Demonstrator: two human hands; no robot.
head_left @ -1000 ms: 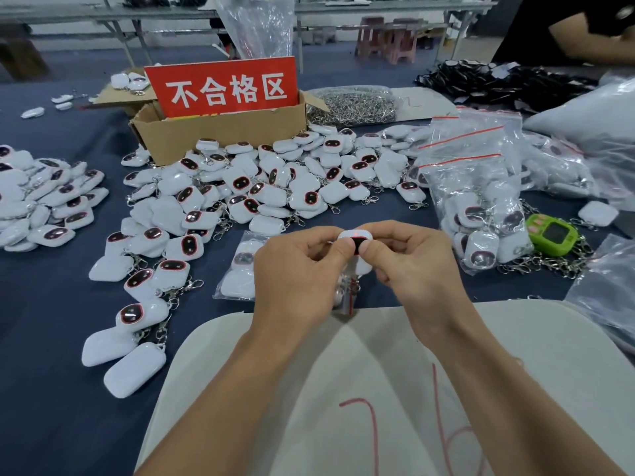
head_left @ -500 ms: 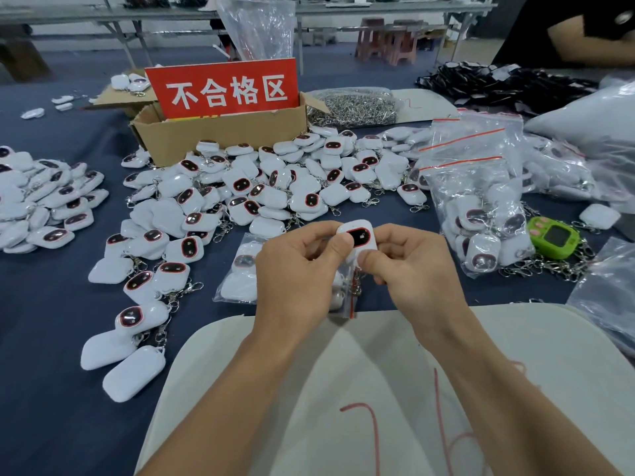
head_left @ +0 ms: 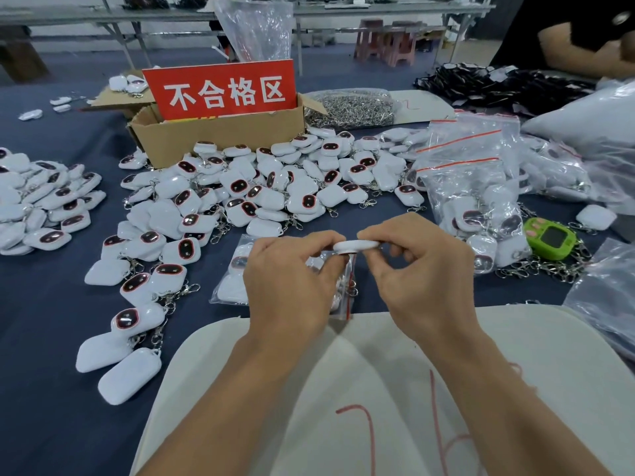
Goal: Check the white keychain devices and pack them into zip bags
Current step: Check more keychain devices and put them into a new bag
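Both hands hold one white keychain device (head_left: pixel 355 245) edge-on above the table, just past the near edge. My left hand (head_left: pixel 292 283) pinches its left end and my right hand (head_left: pixel 415 269) pinches its right end. Its metal clasp (head_left: pixel 351 291) hangs below, in front of a small zip bag (head_left: pixel 233 269) with a red strip that lies flat and holds white devices. A large heap of loose white devices (head_left: pixel 261 187) with dark red-rimmed screens covers the blue cloth ahead. Another heap (head_left: pixel 41 201) lies at the far left.
A cardboard box (head_left: pixel 220 132) with a red sign (head_left: pixel 220 89) stands behind the heap. Filled zip bags (head_left: pixel 474 187) pile up at the right beside a green device (head_left: pixel 549 237). A bag of metal clasps (head_left: pixel 350 108) lies at the back. Another person's arm (head_left: pixel 584 53) is at top right.
The device showed its dark screen half a second ago; now it is turned edge-on between my fingers. Both hands stay in about the same place.
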